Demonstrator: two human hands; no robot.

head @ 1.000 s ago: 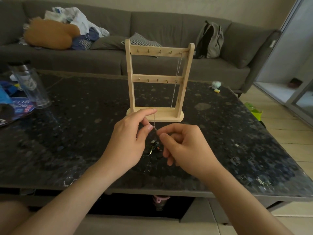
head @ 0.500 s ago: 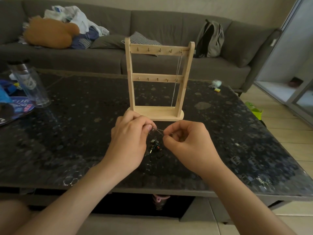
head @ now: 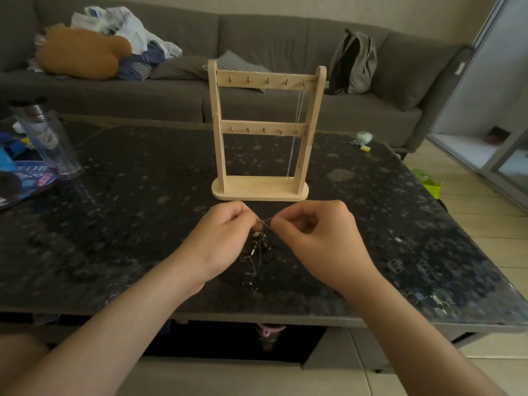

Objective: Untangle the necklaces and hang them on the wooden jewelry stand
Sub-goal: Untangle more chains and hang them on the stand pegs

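Roughly a first stretch done, by the look of it. Pinches a short taut run of thin chain [head: 265, 222] with the left hand [head: 225, 238], thumb against curled forefinger, just in front of the wooden jewelry stand [head: 218, 132]. Lets the tangle of necklaces [head: 258, 252] dangle below that run, dark beads and clasps bunched together, lower end on or just above the dark speckled table [head: 128, 224]; cannot tell which. Pinches the other end of the same run with the right hand [head: 323, 241], fingers curled in likewise, hands close together. Counts one silver chain [head: 295, 132] already hung from the far-right peg of the stand's top bar, falling past the middle bar to just above the base. Leaves every other peg on both bars bare, so probably most of the job ahead: teasing the knot apart, then hanging each strand in turn. Around, from the left: a magazine [head: 25, 178] at the table edge, a clear tumbler [head: 47, 138] standing on its corner, an orange plush toy [head: 80, 52] and a heap of clothes [head: 128, 27] on the grey sofa [head: 257, 27], a checked cushion [head: 237, 60] behind the stand, a grey backpack [head: 354, 64], a small pale round object [head: 364, 137] near the table's far right edge, something green [head: 427, 181] on the floor. Finds nothing between hands and stand; worth minding only the hung chain when reaching for the neighbouring pegs.
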